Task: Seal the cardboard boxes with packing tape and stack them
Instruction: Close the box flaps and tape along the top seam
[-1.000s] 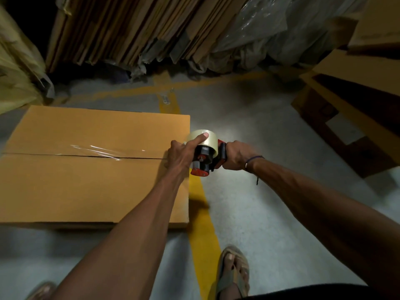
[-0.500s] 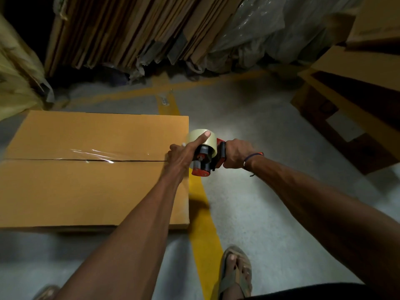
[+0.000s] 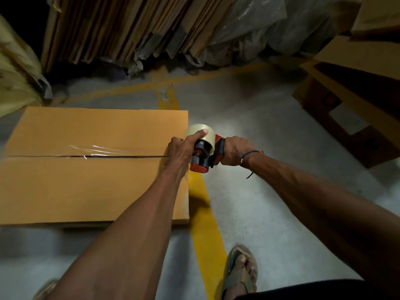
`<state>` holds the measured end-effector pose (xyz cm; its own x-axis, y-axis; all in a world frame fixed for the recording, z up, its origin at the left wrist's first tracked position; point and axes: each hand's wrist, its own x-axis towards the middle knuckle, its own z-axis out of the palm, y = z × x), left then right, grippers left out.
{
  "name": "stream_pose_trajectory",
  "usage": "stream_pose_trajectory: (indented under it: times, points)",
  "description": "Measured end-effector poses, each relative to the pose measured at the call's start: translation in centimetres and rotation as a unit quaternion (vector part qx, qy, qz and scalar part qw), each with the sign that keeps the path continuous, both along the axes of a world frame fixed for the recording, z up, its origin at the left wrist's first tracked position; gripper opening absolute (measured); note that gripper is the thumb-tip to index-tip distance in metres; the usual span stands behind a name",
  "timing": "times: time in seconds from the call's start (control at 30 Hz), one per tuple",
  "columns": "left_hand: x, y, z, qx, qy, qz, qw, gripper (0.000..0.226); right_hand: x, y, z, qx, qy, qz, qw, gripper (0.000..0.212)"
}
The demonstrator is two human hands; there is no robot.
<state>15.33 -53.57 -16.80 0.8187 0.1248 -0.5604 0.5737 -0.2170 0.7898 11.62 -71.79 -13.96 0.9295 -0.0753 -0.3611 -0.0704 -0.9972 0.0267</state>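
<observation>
A closed cardboard box [image 3: 86, 187] lies on the floor at left, its two top flaps meeting in a dark seam. Clear packing tape [image 3: 95, 149] glints along the middle of that seam. At the box's right edge sits a red tape dispenser [image 3: 204, 158] carrying a pale tape roll [image 3: 205, 135]. My left hand [image 3: 184, 150] rests at the seam's right end with its thumb pressed on top of the roll. My right hand [image 3: 234, 151] grips the dispenser's handle just off the box edge.
Flattened cardboard sheets [image 3: 121, 27] and plastic wrap [image 3: 259, 29] lean at the back. More boxes [image 3: 355, 87] stand at the right. A yellow floor line [image 3: 203, 213] runs past the box. My sandalled foot [image 3: 240, 271] is below.
Both hands and the dispenser have stayed at the box's right edge. The view has shifted slightly; the box sits a little lower in frame.
</observation>
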Motion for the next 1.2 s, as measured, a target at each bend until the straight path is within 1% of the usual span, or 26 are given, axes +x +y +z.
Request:
stream_pose_trajectory:
  times: [0.13, 0.27, 0.33, 0.37, 0.47, 0.57, 0.7, 0.8, 0.87, 0.9, 0.93, 0.97, 1.03, 1.07, 1.1, 1.13, 1.2]
  points:
    - [-0.9, 0.2, 2.2, -0.026, -0.017, -0.003, 1.0, 0.124, -0.1, 0.3, 0.3, -0.015, -0.013, 0.0, 1.0, 0.027]
    - [-2.2, 0.2, 4.6, -0.025, -0.027, -0.016, 0.999, 0.105, -0.3, 0.2, 0.6, -0.024, -0.026, 0.007, 0.999, 0.025]
    - [-2.4, 0.2, 4.2, 0.003, -0.045, -0.034, 0.998, 0.093, -0.4, -0.2, 0.8, -0.045, -0.036, 0.005, 0.998, 0.023]
    - [-2.5, 0.2, 3.8, 0.018, -0.051, -0.045, 0.998, 0.092, -0.5, -0.5, 0.8, -0.051, -0.038, 0.002, 0.998, 0.022]
    - [-2.3, 0.1, 2.7, 0.05, -0.048, -0.074, 0.995, 0.105, -0.8, -1.2, 0.4, -0.043, -0.03, -0.009, 0.999, 0.022]
    - [-2.6, 0.4, 4.0, 0.052, -0.053, -0.097, 0.993, 0.112, -0.5, -1.8, 0.8, -0.055, -0.041, -0.003, 0.998, 0.022]
    - [-2.6, 1.2, 4.4, 0.03, -0.066, -0.131, 0.989, 0.098, 0.5, -3.0, 2.7, -0.074, -0.068, -0.005, 0.995, 0.02]
    - [-2.5, 2.1, 3.3, 0.061, -0.078, -0.164, 0.981, 0.089, 0.4, -3.4, 3.6, -0.074, -0.08, -0.038, 0.993, 0.02]
    - [-3.3, 2.7, 3.0, 0.075, -0.109, -0.19, 0.973, 0.068, -0.3, -3.2, 3.2, -0.062, -0.083, -0.08, 0.991, 0.013]
    - [-4.0, 3.2, 2.8, 0.081, -0.137, -0.208, 0.965, 0.057, -1.0, -2.9, 2.5, -0.047, -0.083, -0.107, 0.99, 0.01]
    - [-4.7, 3.8, 2.5, 0.096, -0.174, -0.228, 0.953, 0.054, -1.7, -2.5, 1.5, -0.026, -0.082, -0.139, 0.986, 0.013]
    - [-5.5, 4.5, 2.1, 0.126, -0.217, -0.246, 0.936, 0.056, -2.6, -2.0, 0.2, 0.001, -0.078, -0.175, 0.982, 0.019]
    - [-7.2, 5.6, 1.3, 0.242, -0.29, -0.279, 0.883, 0.061, -4.4, -0.8, -2.5, 0.058, -0.057, -0.239, 0.968, 0.028]
    - [-7.8, 6.0, 0.9, 0.295, -0.31, -0.292, 0.856, 0.061, -5.2, 0.0, -3.9, 0.087, -0.042, -0.267, 0.959, 0.033]
    - [-8.3, 6.4, 0.6, 0.328, -0.325, -0.299, 0.835, 0.061, -5.8, 0.7, -5.3, 0.112, -0.028, -0.294, 0.949, 0.037]
    - [-8.7, 6.6, 0.4, 0.35, -0.333, -0.3, 0.822, 0.06, -6.4, 1.3, -6.5, 0.13, -0.016, -0.316, 0.94, 0.042]
    - [-9.0, 6.9, 0.0, 0.376, -0.339, -0.289, 0.812, 0.061, -7.4, 2.4, -8.6, 0.144, -0.009, -0.339, 0.93, 0.043]
